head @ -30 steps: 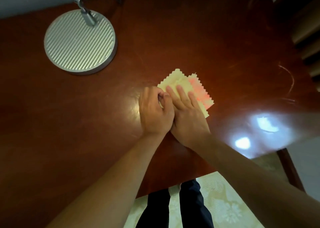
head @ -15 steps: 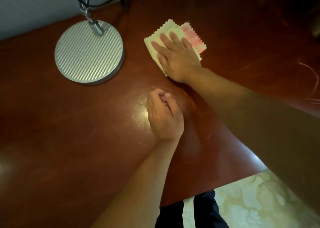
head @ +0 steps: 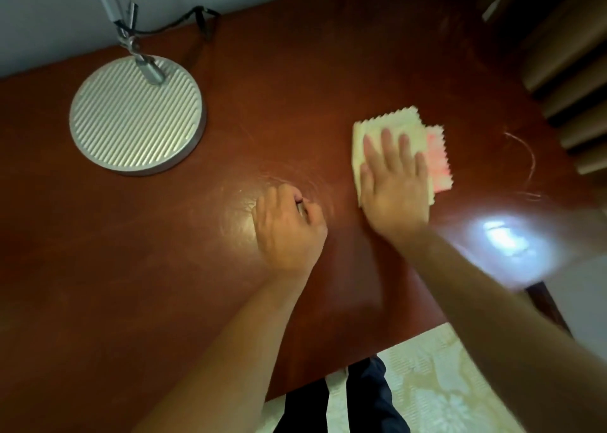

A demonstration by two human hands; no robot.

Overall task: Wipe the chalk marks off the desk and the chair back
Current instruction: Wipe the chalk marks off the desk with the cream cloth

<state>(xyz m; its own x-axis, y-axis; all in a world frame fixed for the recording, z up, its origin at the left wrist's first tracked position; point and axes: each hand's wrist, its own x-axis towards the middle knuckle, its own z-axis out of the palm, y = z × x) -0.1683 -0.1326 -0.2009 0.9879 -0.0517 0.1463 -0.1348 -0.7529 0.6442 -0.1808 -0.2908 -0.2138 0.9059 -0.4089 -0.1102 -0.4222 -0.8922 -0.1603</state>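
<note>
Desk [head: 295,87] is being wiped mid-right with soft, limp cloth [head: 391,127], being pressed flat under straight right hand [head: 394,186] fingers, best held by palm pressure, while curled left hand [head: 287,225], contents unclear, is being rested nearby.

desk [head: 295,81]: reddish-brown wood, glossy, reflective. cloth [head: 394,127]: soft fabric, matt, zigzag-cut edges, cream and pink. lamp base [head: 131,117]: silvery metal, ribbed, satin sheen. floor [head: 437,383]: patterned, pale.
</note>
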